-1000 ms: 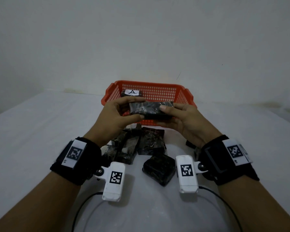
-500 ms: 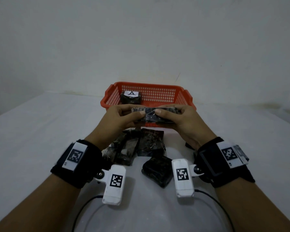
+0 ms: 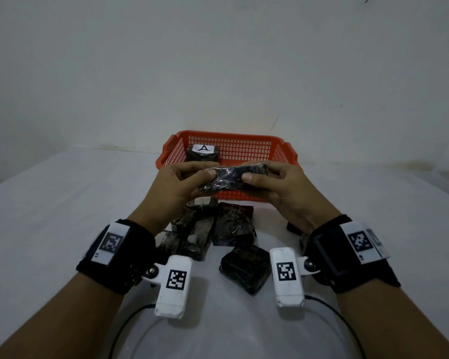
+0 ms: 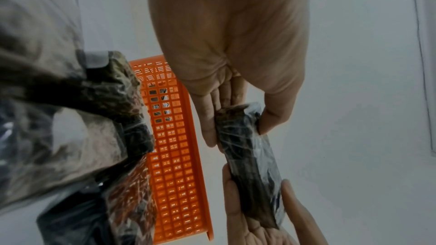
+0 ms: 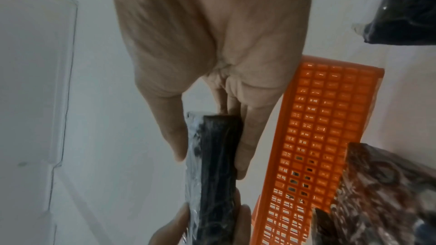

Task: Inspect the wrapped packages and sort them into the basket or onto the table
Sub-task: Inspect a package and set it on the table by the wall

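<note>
Black wrapped package [image 3: 231, 177] pinched at its ends by left hand [image 3: 176, 185] and right hand [image 3: 283, 187]

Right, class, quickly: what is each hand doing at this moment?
Left hand: grips one end of the wrapped package, thumb on top.
Right hand: grips the other end of the same package.

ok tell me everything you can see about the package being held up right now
The held package is a flat dark block in crinkled clear plastic wrap. It lies roughly level in the air, in front of the orange basket and above the packages on the table. The left hand and right hand each pinch one end, thumb opposing fingers.
</note>
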